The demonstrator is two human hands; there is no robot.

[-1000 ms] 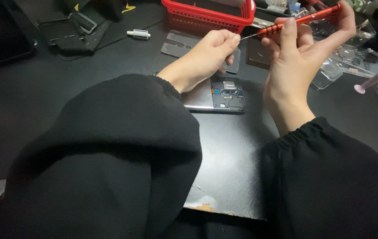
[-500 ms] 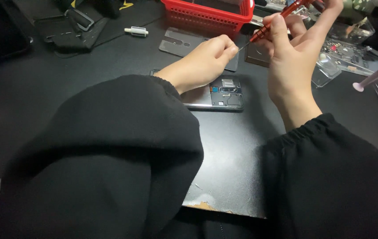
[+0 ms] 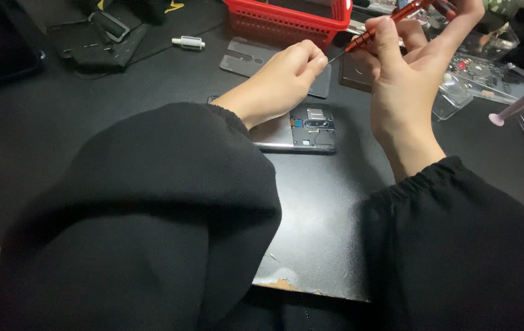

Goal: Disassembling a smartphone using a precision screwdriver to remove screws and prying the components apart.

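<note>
Both hands sit a little higher than a moment ago, above the opened phone on the black mat. The right hand grips a red screwdriver; the left hand's pinched fingertips meet its tip, just before the red basket.

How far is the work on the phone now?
Done: the phone lies open on the black mat, its insides showing; a flat cover lies apart behind it. In hand: the right hand holds a red screwdriver, and the left hand pinches at its tip, above the phone. Left: the phone is not closed; whether screws remain is too small to tell.
</note>
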